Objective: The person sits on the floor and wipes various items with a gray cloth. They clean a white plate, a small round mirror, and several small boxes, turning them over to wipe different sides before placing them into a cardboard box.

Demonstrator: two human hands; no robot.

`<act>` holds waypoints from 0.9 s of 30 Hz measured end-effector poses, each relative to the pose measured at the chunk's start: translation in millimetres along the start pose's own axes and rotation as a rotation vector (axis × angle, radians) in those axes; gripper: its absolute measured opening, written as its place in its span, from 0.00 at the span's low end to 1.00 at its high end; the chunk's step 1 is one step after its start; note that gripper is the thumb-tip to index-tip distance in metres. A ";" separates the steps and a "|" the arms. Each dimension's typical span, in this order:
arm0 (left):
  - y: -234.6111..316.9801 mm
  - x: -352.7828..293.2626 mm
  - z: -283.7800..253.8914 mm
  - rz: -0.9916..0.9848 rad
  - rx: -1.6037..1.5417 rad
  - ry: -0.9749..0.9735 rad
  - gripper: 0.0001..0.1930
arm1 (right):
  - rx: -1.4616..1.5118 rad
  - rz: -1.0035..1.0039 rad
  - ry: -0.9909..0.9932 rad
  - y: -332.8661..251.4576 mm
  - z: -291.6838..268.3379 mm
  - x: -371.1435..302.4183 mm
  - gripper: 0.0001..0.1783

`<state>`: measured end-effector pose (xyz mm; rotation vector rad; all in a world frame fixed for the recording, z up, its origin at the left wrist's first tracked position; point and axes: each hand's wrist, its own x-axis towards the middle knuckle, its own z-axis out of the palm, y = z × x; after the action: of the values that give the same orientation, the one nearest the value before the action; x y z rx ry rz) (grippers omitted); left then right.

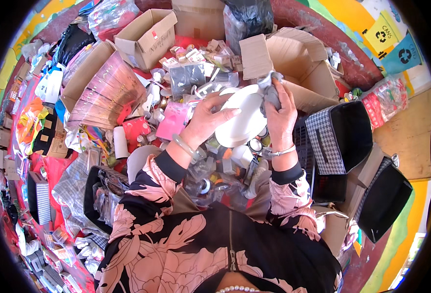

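White plate getting a rub-down over the junk pile

The white plate [240, 119] is held up mid-frame above the clutter, long axis running lower-left to upper-right, face tilted up toward the camera. Left hand [206, 119] is clamped on its left rim, right hand [280, 117] pinches a grey cloth [270, 90] bunched against the top-right edge. Looks mid-wipe to me: the surface looks pretty clean, cloth not set down yet. Open cardboard box [306, 68] sits just behind, checked black bin [340, 134] off to the right.
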<state>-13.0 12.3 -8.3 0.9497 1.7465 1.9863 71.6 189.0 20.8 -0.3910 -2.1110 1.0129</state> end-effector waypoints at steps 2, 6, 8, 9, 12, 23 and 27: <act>11.6 1.0 4.1 0.006 -0.003 0.001 0.20 | -0.150 -0.123 -0.082 -12.1 -0.9 -1.5 0.34; -1.6 -1.0 2.8 -0.120 -0.039 -0.057 0.22 | -0.419 -0.421 -0.282 -38.0 -2.3 -6.7 0.34; -7.7 2.7 0.5 -0.142 0.132 -0.125 0.22 | -0.540 -0.463 -0.336 -43.2 -3.5 -8.8 0.29; -9.2 3.8 -0.5 -0.153 0.218 -0.160 0.23 | -0.575 -0.443 -0.375 -42.5 -6.7 -8.3 0.27; -12.6 5.2 -1.1 -0.144 0.105 -0.185 0.28 | -0.532 -0.368 -0.443 -32.8 -14.3 -6.9 0.22; 32.2 6.7 -10.0 0.051 -0.238 -0.179 0.53 | 0.617 0.361 -0.114 13.4 -31.7 11.9 0.12; 22.9 -0.3 3.7 0.088 -0.357 -0.038 0.44 | 0.894 0.569 -0.090 11.6 -19.9 6.5 0.15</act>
<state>-6.3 10.5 13.8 0.9452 1.2870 2.2196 81.5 210.7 23.2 -0.4876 -1.4109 2.1846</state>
